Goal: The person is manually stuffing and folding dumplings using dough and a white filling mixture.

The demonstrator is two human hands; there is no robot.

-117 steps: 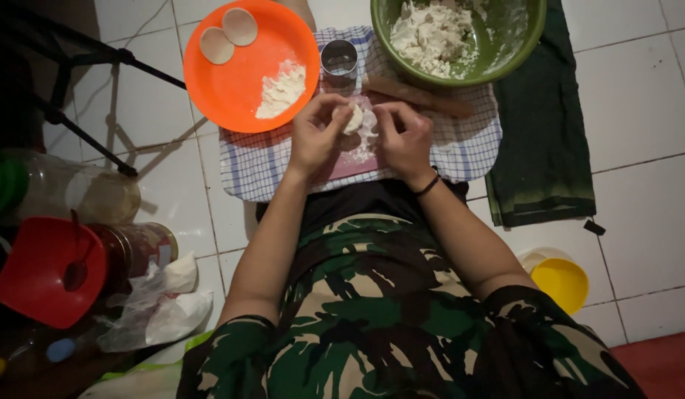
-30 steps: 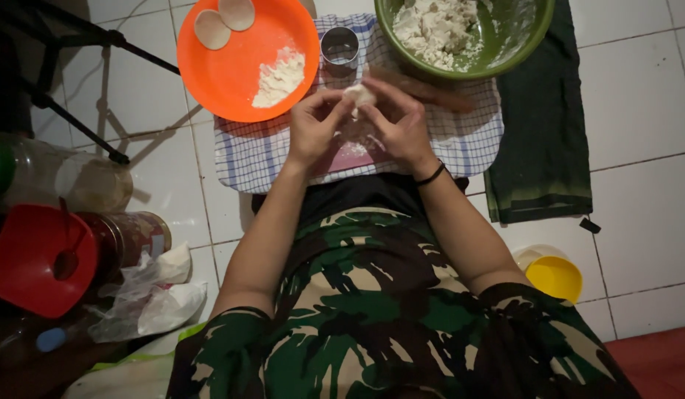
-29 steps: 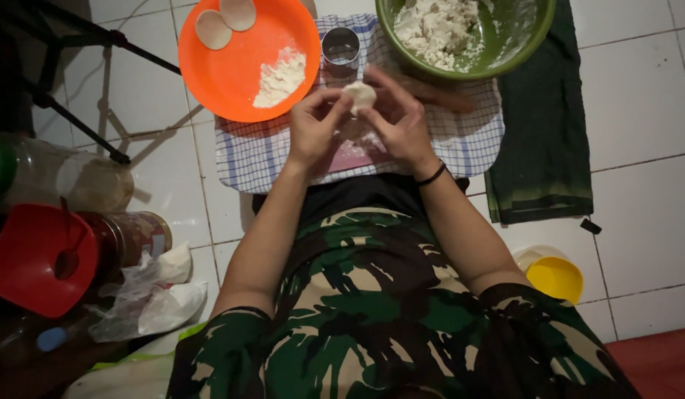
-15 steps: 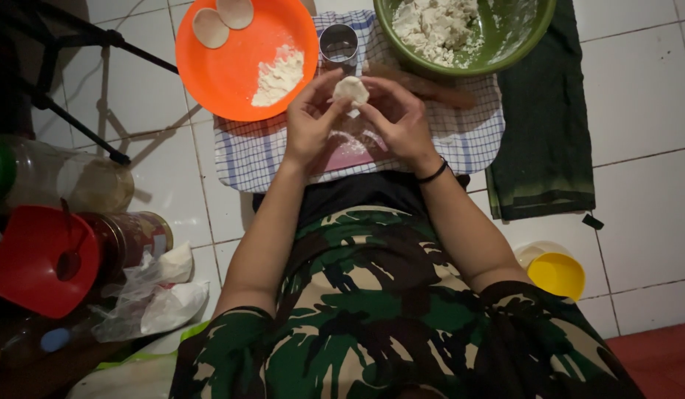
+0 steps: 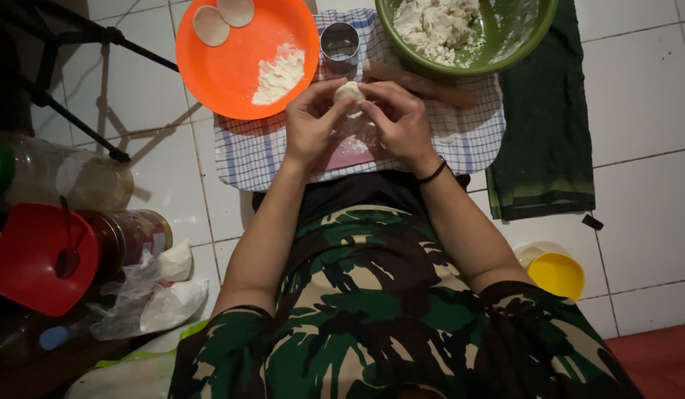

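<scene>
I see my left hand (image 5: 313, 122) and right hand (image 5: 401, 122) have lifted the dough (image 5: 350, 91) toward the ring cutter (image 5: 339, 43), fingertips now pinched round it, so shaping seems nearly finished.

Just beyond the soft, matt, floury dough ball (image 5: 350, 91), the orange plate (image 5: 231, 70) is smooth, glossy plastic, the small round cutter (image 5: 340, 44) is shiny metal, and the green bowl (image 5: 505, 55) has a glossy wall dusted with flour. Under the dough ball lies a woven checked cloth (image 5: 460, 137), and between it and the bowl a matt wooden rolling pin (image 5: 431, 85). The floor (image 5: 645, 148) right of the cloth is glazed white tile.
</scene>
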